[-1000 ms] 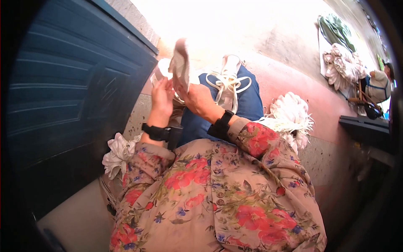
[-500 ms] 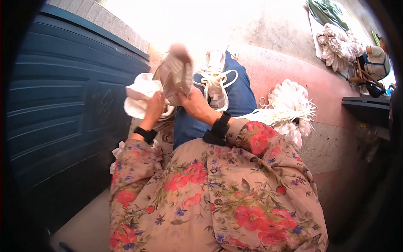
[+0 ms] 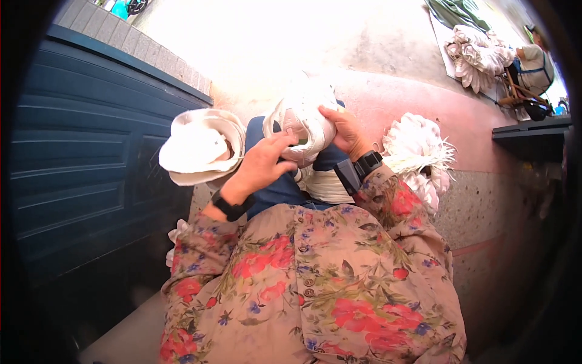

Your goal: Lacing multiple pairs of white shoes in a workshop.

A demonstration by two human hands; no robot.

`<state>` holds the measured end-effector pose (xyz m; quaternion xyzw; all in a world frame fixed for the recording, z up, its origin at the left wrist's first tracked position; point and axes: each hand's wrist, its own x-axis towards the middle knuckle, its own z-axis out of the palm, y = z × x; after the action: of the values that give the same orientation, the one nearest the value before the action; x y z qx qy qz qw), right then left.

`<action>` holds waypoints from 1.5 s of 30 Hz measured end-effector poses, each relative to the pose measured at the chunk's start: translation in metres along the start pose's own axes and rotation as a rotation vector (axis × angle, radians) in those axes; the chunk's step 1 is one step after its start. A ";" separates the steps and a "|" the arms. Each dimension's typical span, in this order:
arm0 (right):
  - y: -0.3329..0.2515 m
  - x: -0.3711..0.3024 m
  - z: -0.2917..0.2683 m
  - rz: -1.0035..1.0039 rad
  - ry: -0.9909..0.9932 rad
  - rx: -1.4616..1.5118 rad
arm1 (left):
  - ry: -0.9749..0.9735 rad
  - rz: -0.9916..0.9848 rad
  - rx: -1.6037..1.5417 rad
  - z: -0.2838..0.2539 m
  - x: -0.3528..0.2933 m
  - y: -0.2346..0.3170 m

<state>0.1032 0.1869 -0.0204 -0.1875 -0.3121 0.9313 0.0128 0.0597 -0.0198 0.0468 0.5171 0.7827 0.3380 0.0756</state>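
Note:
A white lace-up sneaker [image 3: 316, 130] is held over my lap, its opening turned toward me. My right hand [image 3: 344, 128] grips its right side, thumb on the upper. My left hand [image 3: 260, 167] is at the heel end, with fingers at the rim of the opening and the thumb apart below them. Part of the fingertips is hidden by the shoe, and the toe is washed out by glare. To the left of my left hand stands a white, soft-walled round container [image 3: 182, 177] with pale pieces in it.
A heap of pale shoe parts with white laces [image 3: 418, 148] lies on the floor at right. Farther off are another pale heap [image 3: 479, 57] and green cloth [image 3: 458, 13]. A dark blue panelled door [image 3: 73, 139] flanks me at left; a dark ledge [image 3: 530, 133] juts in at right.
The beige ribbed-looking piece has left my hands. The sneaker that lay on my lap is now held up between them. My right hand has moved right, my left hand rightward from beside the container.

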 end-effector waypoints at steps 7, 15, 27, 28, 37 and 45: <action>0.007 -0.031 -0.013 0.209 0.325 -0.377 | -0.134 -0.367 -0.261 -0.019 0.013 -0.016; 0.071 -0.007 -0.040 0.283 0.199 0.148 | -0.220 -0.455 -0.406 -0.018 0.000 -0.014; 0.044 -0.029 -0.017 0.166 -0.094 0.362 | -0.259 -0.154 0.053 0.020 0.013 -0.005; 0.043 -0.030 -0.016 0.161 -0.180 0.454 | -0.274 -0.123 0.130 0.022 0.013 -0.005; 0.064 -0.025 -0.027 0.181 0.174 0.151 | -0.190 0.016 0.416 0.048 -0.006 -0.006; 0.043 -0.039 0.011 -0.513 0.293 -1.591 | -0.080 0.120 0.629 0.071 -0.026 -0.022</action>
<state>0.1398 0.1404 -0.0245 -0.1829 -0.9022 0.3689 0.1285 0.0878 -0.0155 -0.0267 0.5734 0.8132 0.0627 -0.0771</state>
